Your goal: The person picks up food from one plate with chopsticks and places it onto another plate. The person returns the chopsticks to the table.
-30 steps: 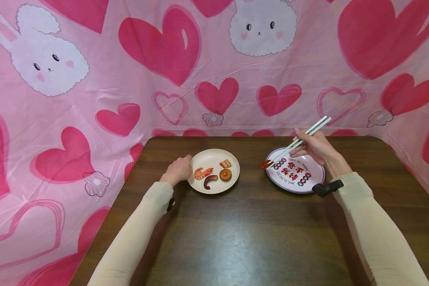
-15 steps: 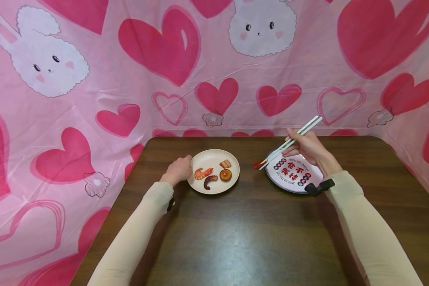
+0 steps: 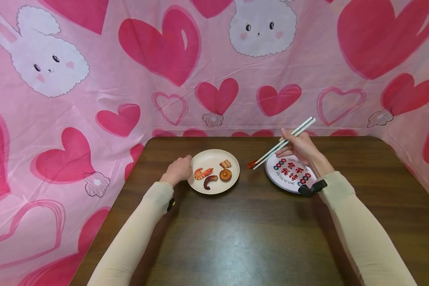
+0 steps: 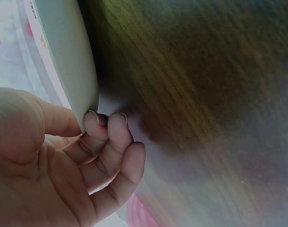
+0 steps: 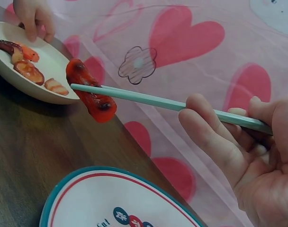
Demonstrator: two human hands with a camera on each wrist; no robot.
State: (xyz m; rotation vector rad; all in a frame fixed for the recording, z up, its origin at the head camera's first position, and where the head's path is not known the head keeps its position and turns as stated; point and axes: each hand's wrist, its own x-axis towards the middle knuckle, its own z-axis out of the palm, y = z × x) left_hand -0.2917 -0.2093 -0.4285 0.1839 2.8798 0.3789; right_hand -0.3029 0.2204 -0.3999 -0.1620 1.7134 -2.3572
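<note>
My right hand (image 3: 300, 149) grips a pair of pale green chopsticks (image 5: 144, 98), and a glossy red sausage (image 5: 91, 91) is pinched between their tips. In the head view that sausage hangs over the table between the two plates. Thumb and fingertips of my left hand (image 4: 73, 151) pinch the rim of the cream plate (image 3: 214, 190). On this plate lie a shrimp (image 3: 203, 173), a dark curled tentacle piece (image 3: 210, 181), a brown mushroom (image 3: 225, 174) and a small striped meat slice (image 3: 225, 163). Beneath my right hand stands a white plate (image 3: 277, 174) with red lettering.
Both plates stand on a dark wooden table (image 3: 214, 234), toward its back edge. A pink cloth (image 3: 214, 59) printed with hearts and rabbits hangs behind the table and along its sides.
My right hand has moved left with the chopsticks, carrying the sausage from over the white plate's left rim toward the cream plate. My left hand stays at the cream plate's rim.
</note>
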